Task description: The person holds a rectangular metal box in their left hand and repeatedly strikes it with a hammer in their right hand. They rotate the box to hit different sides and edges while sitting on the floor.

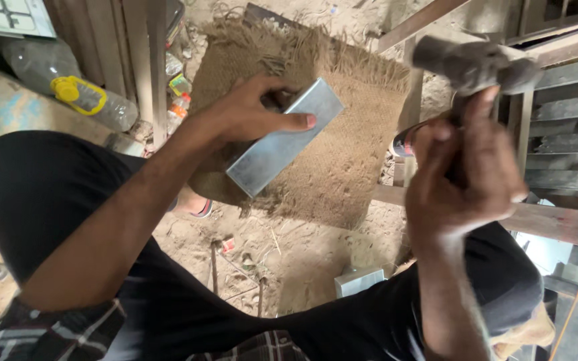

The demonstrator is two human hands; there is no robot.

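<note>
My left hand (252, 113) grips a flat shiny metal piece (282, 140), a rectangular box-like section, and holds it down at a slant on a frayed burlap mat (349, 160). The thumb lies across the metal's top face. Raised close to the camera at the right, my right hand (463, 170) is closed around the handle of a hammer (476, 63). The hammer's grey head sits above the fist, well clear of the metal piece. Most of the handle is hidden inside the fist.
The mat lies on sandy ground (282, 247) with scattered debris. A second small metal piece (359, 281) rests on the sand near my knee. Plastic bottles (91, 97) lie at the upper left. Wooden beams (556, 220) and slats stand on the right.
</note>
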